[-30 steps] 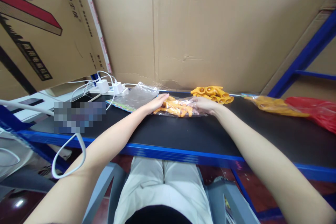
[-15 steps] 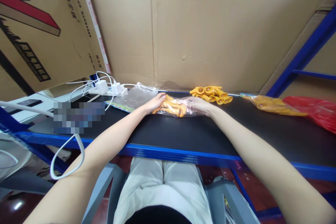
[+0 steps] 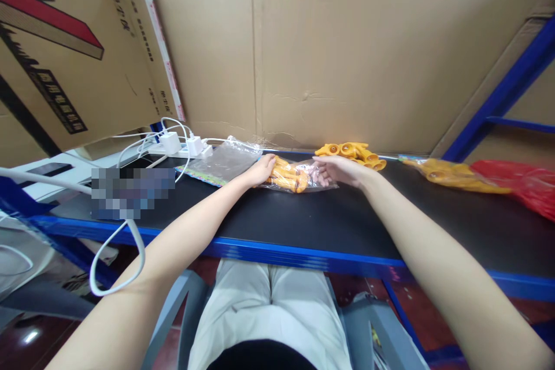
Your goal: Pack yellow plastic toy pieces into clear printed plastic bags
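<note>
My left hand [image 3: 262,171] is closed on the left end of a clear plastic bag [image 3: 313,176] just above the black shelf. Inside the bag lie several yellow horn-shaped pieces [image 3: 286,176] with flared ends. At the bag's right end is my right hand [image 3: 333,171], its thumb stretched out above and its fingers apart, partly seen through or against the shiny film. Just behind that hand sits a pile of loose yellow horn-shaped pieces [image 3: 349,150], partly hidden by it. A flat clear bag [image 3: 229,161] with a colourful edge lies to the left.
On the right lie a packed bag of yellow pieces [image 3: 451,174] and a red plastic bag [image 3: 520,185]. White chargers on a power strip [image 3: 197,152] and loose cables stand left. A cardboard wall [image 3: 347,58] closes the back; the shelf has a blue front edge [image 3: 303,257].
My right hand has shifted slightly right and its fingers have spread at the bag's end. My left hand keeps its hold on the bag. The view has shifted slightly.
</note>
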`<state>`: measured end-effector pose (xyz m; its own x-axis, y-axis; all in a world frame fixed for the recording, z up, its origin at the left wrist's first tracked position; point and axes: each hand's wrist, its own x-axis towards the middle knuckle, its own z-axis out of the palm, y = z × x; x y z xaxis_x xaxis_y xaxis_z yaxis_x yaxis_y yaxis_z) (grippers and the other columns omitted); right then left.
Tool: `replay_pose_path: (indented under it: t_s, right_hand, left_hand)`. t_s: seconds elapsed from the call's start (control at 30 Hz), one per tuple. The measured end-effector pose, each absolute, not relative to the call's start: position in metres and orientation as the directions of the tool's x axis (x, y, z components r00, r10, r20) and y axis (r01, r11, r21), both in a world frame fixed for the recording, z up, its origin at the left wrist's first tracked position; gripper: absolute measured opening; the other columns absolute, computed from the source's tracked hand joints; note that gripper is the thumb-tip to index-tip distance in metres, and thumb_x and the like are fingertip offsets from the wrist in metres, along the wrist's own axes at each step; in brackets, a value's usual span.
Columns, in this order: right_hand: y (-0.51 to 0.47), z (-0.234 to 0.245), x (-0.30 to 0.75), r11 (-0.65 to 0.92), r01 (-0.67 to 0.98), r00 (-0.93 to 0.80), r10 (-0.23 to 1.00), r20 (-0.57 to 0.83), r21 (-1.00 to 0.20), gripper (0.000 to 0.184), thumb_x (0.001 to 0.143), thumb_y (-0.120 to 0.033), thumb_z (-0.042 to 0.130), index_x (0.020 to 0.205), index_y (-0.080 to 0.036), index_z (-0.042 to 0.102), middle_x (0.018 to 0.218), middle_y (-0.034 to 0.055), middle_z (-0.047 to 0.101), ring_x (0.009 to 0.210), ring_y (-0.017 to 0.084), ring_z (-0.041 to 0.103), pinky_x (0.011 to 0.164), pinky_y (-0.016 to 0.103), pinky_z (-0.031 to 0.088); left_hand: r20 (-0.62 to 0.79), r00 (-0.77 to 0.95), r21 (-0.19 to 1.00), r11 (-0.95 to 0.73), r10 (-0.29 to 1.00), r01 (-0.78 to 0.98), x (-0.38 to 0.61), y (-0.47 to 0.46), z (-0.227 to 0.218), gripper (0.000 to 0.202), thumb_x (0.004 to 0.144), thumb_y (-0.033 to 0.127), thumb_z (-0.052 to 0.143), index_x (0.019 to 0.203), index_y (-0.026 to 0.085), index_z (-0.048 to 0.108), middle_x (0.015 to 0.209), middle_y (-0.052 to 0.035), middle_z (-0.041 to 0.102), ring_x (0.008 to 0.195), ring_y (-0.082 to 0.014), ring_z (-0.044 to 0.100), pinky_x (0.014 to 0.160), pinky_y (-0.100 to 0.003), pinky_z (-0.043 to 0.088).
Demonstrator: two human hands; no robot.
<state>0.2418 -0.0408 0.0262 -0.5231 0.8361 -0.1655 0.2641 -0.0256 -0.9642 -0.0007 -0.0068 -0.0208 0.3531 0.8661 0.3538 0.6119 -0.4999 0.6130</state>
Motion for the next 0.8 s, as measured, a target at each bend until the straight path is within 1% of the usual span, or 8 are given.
replay_pose_path:
  t_s: [0.1, 0.2, 0.3, 0.37, 0.47, 0.57, 0.67, 0.8]
  right_hand:
    - [-0.043, 0.024, 0.240, 0.097, 0.334, -0.453, 0.889, -0.069, -0.938, 0.021, 0.068, -0.034, 0.065, 0.070, -0.015, 0.057, 0.063, 0.0016, 0.055, 0.053, 0.009, 0.049, 0.052, 0.022, 0.040]
    - [-0.041, 0.022, 0.242, 0.215, 0.458, -0.340, 0.939, 0.054, -0.862, 0.020, 0.067, -0.033, 0.063, 0.063, -0.015, 0.056, 0.060, 0.0000, 0.053, 0.054, 0.008, 0.047, 0.052, 0.021, 0.037]
    - [-0.035, 0.018, 0.245, 0.290, 0.695, -0.214, 0.957, 0.196, -0.658, 0.020, 0.070, -0.031, 0.057, 0.060, -0.014, 0.057, 0.062, 0.0012, 0.057, 0.059, 0.011, 0.050, 0.058, 0.024, 0.038]
    - [-0.031, 0.015, 0.245, 0.289, 0.826, -0.148, 0.939, 0.309, -0.484, 0.018, 0.073, -0.029, 0.054, 0.066, -0.015, 0.060, 0.070, 0.0033, 0.062, 0.067, 0.014, 0.054, 0.065, 0.026, 0.039]
    - [-0.029, 0.015, 0.246, 0.227, 0.938, -0.093, 0.894, 0.438, -0.264, 0.020, 0.077, -0.027, 0.048, 0.079, -0.016, 0.065, 0.085, 0.0068, 0.066, 0.083, 0.021, 0.057, 0.076, 0.033, 0.039]
    - [-0.032, 0.021, 0.248, 0.111, 0.985, -0.033, 0.866, 0.500, -0.129, 0.024, 0.080, -0.025, 0.044, 0.084, -0.015, 0.066, 0.093, 0.0116, 0.065, 0.091, 0.026, 0.058, 0.079, 0.039, 0.040]
    - [-0.036, 0.030, 0.252, -0.029, 0.992, 0.081, 0.896, 0.436, -0.124, 0.030, 0.082, -0.029, 0.041, 0.080, -0.012, 0.065, 0.088, 0.0177, 0.065, 0.086, 0.029, 0.060, 0.073, 0.039, 0.043]
    - [-0.035, 0.032, 0.259, -0.078, 0.955, 0.080, 0.997, -0.004, -0.287, 0.053, 0.086, -0.049, 0.032, 0.059, -0.012, 0.059, 0.061, 0.0159, 0.061, 0.056, 0.021, 0.059, 0.054, 0.032, 0.045]
  left_hand:
    - [0.348, 0.367, 0.545, -0.505, 0.862, 0.669, -0.005, -0.008, -0.019, 0.041, 0.088, 0.032, 0.028, 0.118, 0.013, 0.049, 0.128, -0.0142, 0.048, 0.122, -0.0221, 0.040, 0.104, -0.039, 0.026]
    - [0.324, 0.363, 0.498, -0.483, 0.874, 0.720, -0.008, -0.014, -0.012, 0.035, 0.085, 0.040, 0.038, 0.103, 0.018, 0.058, 0.134, -0.0121, 0.042, 0.129, -0.0281, 0.030, 0.105, -0.050, 0.016]
    - [0.339, 0.359, 0.493, -0.489, 0.870, 0.720, -0.008, -0.022, -0.003, 0.039, 0.086, 0.046, 0.036, 0.080, 0.017, 0.061, 0.135, -0.0094, 0.043, 0.130, -0.0299, 0.027, 0.105, -0.055, 0.008]
    - [0.374, 0.344, 0.492, -0.499, 0.861, 0.714, -0.006, -0.026, 0.001, 0.042, 0.088, 0.043, 0.031, 0.072, 0.016, 0.060, 0.132, -0.0084, 0.047, 0.129, -0.0280, 0.029, 0.105, -0.054, 0.006]
    - [0.422, 0.290, 0.475, -0.482, 0.859, 0.736, -0.005, -0.027, 0.002, 0.032, 0.089, 0.035, 0.033, 0.082, 0.017, 0.059, 0.118, -0.0088, 0.057, 0.119, -0.0245, 0.043, 0.105, -0.052, 0.012]
    - [0.416, 0.258, 0.459, -0.446, 0.872, 0.768, -0.006, -0.024, -0.002, 0.025, 0.087, 0.032, 0.038, 0.098, 0.017, 0.055, 0.105, -0.0086, 0.063, 0.103, -0.0220, 0.054, 0.102, -0.045, 0.025]
    - [0.399, 0.263, 0.459, -0.439, 0.879, 0.772, -0.009, -0.021, -0.005, 0.026, 0.086, 0.031, 0.039, 0.102, 0.017, 0.055, 0.092, -0.0075, 0.066, 0.090, -0.0202, 0.059, 0.091, -0.037, 0.037]
    - [0.407, 0.228, 0.547, -0.436, 0.885, 0.714, -0.011, -0.018, -0.005, 0.024, 0.085, 0.033, 0.041, 0.095, 0.017, 0.057, 0.074, -0.0037, 0.066, 0.071, -0.0171, 0.061, 0.071, -0.028, 0.044]
